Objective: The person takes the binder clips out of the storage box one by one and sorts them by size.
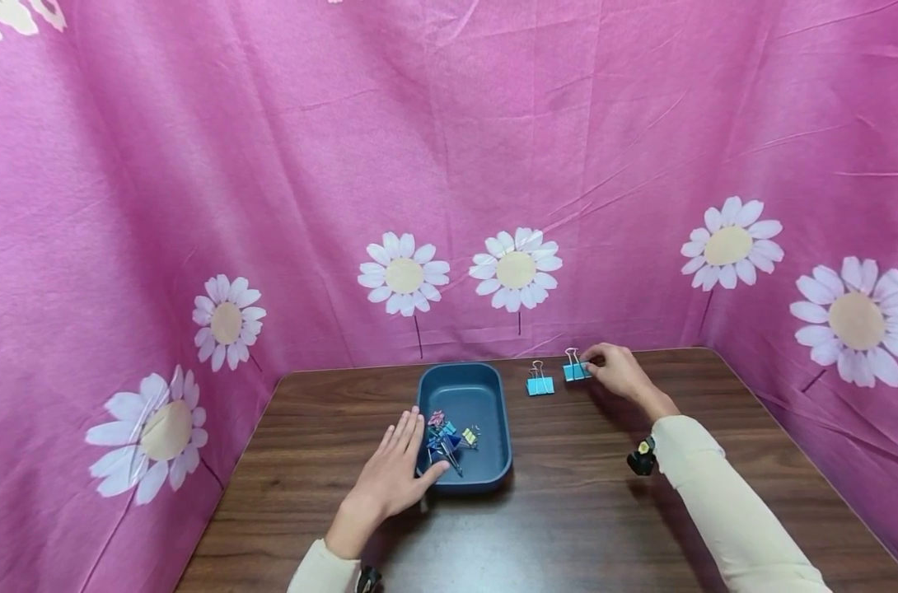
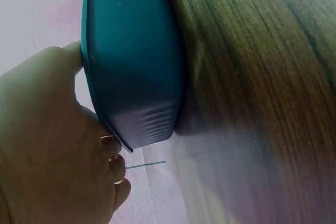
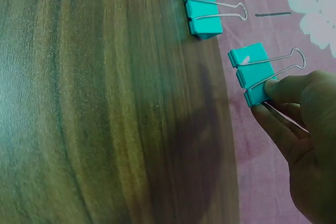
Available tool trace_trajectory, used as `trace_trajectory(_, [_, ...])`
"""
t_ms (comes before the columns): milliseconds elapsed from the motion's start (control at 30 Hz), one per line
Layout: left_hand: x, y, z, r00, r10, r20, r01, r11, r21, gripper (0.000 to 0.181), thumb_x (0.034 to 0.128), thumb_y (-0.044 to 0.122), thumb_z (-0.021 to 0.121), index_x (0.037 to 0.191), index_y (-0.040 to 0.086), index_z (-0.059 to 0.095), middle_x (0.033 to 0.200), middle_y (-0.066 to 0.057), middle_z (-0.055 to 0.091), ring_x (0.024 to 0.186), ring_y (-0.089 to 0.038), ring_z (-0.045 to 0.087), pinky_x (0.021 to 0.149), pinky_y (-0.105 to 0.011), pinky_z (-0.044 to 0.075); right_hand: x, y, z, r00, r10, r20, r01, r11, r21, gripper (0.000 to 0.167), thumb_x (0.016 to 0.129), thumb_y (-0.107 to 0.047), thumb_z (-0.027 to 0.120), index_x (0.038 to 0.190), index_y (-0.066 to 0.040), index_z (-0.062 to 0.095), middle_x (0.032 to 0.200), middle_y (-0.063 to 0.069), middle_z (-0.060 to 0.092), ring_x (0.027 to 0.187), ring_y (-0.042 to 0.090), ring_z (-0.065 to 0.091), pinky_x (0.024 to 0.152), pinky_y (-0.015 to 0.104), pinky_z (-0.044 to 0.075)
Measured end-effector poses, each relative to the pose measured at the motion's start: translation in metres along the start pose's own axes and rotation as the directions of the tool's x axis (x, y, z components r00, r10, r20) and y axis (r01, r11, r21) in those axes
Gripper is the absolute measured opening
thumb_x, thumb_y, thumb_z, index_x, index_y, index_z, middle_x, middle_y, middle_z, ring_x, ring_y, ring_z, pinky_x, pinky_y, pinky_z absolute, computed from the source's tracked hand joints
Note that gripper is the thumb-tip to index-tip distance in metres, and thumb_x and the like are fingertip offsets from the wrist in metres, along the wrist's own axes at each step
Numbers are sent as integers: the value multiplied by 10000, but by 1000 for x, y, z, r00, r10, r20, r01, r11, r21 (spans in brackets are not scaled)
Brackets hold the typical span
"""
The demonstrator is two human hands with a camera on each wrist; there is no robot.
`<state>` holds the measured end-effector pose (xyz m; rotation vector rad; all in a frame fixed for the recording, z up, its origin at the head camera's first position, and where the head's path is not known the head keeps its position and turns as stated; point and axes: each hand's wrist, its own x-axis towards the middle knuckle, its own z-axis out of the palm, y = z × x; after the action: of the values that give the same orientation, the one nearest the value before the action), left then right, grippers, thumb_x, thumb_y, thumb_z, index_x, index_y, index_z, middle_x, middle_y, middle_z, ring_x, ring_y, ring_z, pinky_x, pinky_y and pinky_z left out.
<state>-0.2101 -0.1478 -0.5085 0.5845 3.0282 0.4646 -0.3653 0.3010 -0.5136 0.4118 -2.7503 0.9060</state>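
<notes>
My right hand (image 1: 621, 372) pinches a turquoise binder clip (image 3: 253, 72) by one end, between thumb and fingers, near the table's back edge. To its left a second turquoise binder clip (image 1: 540, 385) stands on the table with its wire handles up. My left hand (image 1: 391, 473) rests along the left side of a dark blue tray (image 1: 504, 445), fingers straight and thumb at the front rim. Inside the tray, towards the front left, lies a heap of small clips (image 1: 445, 443) in pink, blue and yellow. The left wrist view shows the tray's outer wall (image 2: 136, 51) beside the palm.
A brown wood-grain table (image 1: 330, 412) carries everything. Behind it and at both sides hangs a pink cloth (image 1: 308, 165) printed with white daisies, close to the table's back edge.
</notes>
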Motion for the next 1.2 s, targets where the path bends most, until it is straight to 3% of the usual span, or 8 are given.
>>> trace_trajectory(500, [1,0,1,1000,-1,7,1,1000,-2,909,1064,590,537,1667,-34,265,1772,-192,217,1658,-347,207,1343,-526,239,-8,13,17,997,55,45,-54,998,-21,153,1001,-45,670,1103,-9,777,1171,249,758,1164,485,677,1000,639,541])
trace_trajectory(800, [0,1,-1,1000,-1,3,1,1000,-4,915,1064,597,535,1665,-39,266,1772,-195,210,1660,-348,195,1343,-533,234,-10,15,25,995,71,64,-67,996,-65,185,1024,-53,660,1157,39,751,1195,273,738,1186,509,659,1015,654,533])
trace_trajectory(1200, [0,0,0,1000,-7,12,7,1000,0,917,1063,604,527,1671,-27,257,1779,-177,199,1662,-339,194,1346,-534,225,-10,14,28,997,65,39,-62,996,-67,170,1025,-38,665,1151,47,743,1182,276,737,1156,485,677,992,639,547])
